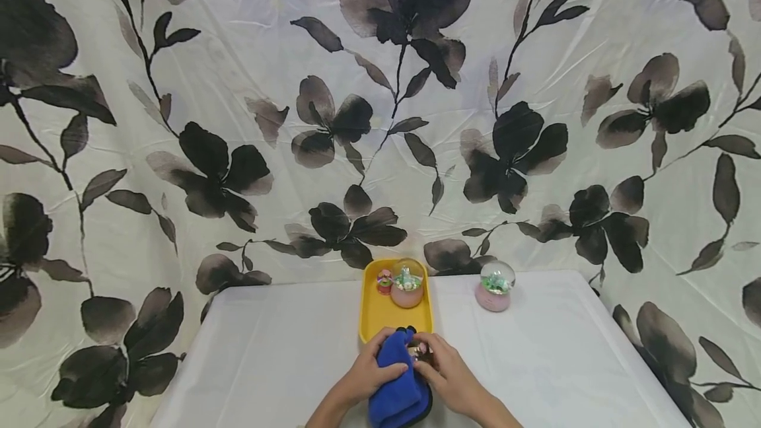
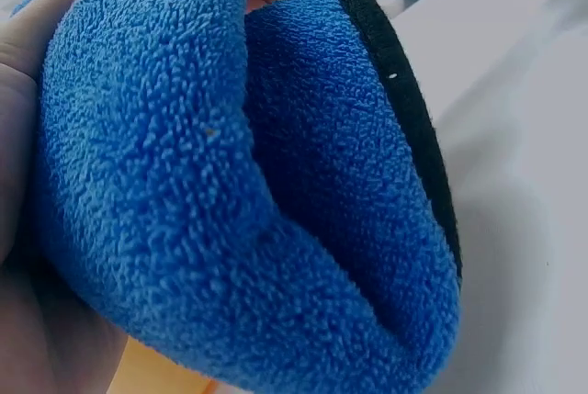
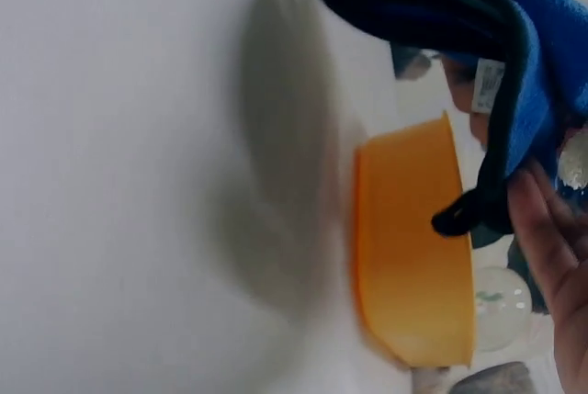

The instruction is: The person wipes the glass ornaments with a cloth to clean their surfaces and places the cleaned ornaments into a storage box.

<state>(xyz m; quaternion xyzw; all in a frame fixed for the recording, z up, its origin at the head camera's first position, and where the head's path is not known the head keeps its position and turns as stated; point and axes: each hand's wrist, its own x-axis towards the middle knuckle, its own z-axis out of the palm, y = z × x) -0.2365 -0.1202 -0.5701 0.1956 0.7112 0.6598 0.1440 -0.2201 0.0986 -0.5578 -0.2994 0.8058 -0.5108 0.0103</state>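
My left hand (image 1: 367, 374) grips a folded blue microfiber cloth (image 1: 394, 385) with a dark edging, thumb lying across its front. In the left wrist view the fluffy cloth (image 2: 165, 155) fills most of the picture, its fold gaping. My right hand (image 1: 450, 375) pinches a small shiny ornament (image 1: 421, 350) with pinkish and golden parts against the cloth's right side. Much of that ornament is hidden by cloth and fingers; a pale bit of it (image 3: 574, 160) shows in the right wrist view, beside the right fingers (image 3: 542, 229). Both hands are just in front of the yellow tray (image 1: 370, 322).
Inside the tray stand a pink-based snow globe (image 1: 407, 290) and a smaller red-based figurine (image 1: 384, 281). Another pink-based snow globe (image 1: 495, 288) stands to the right on the white table (image 1: 267, 355). A floral curtain (image 1: 357, 117) hangs behind the table.
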